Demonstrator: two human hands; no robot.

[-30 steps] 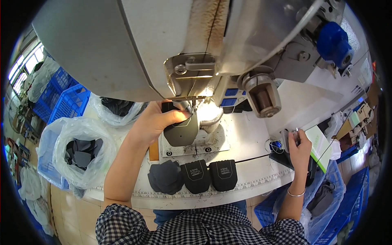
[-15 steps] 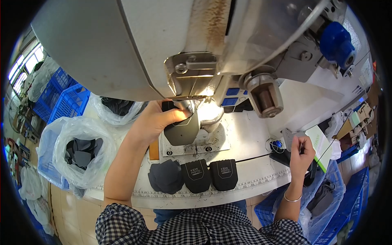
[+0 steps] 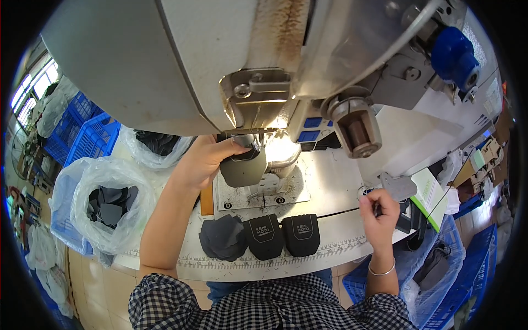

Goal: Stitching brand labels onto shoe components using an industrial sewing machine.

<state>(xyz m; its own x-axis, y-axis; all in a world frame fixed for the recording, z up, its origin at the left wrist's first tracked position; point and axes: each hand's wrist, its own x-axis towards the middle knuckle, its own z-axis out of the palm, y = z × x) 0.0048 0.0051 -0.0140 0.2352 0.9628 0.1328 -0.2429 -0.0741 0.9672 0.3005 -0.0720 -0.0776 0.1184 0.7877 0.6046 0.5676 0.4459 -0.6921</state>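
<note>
My left hand (image 3: 199,164) grips a dark grey fabric piece (image 3: 242,171) between thumb and fingers. The far part of that piece lies under the presser area of a sewing machine (image 3: 192,71), lit by a lamp, where the machine head hides it. Over the right side of the table, my right hand (image 3: 379,219) is closed, fingers curled round a small dark thing that I cannot make out. On the near edge sit a stack of plain dark grey pieces (image 3: 223,237), a black printed stack (image 3: 265,236) and another black printed stack (image 3: 301,235).
Left of the table are a clear plastic bag (image 3: 146,225) of dark pieces and blue crates (image 3: 99,137). A grey metal plate (image 3: 400,187) and a green-edged box (image 3: 426,192) are beyond my right hand. A blue crate (image 3: 467,280) stands at the lower right.
My right hand has moved left and a little nearer, fingers still curled. The piece in my left hand has shifted or tilted under the machine, showing a plainer grey face.
</note>
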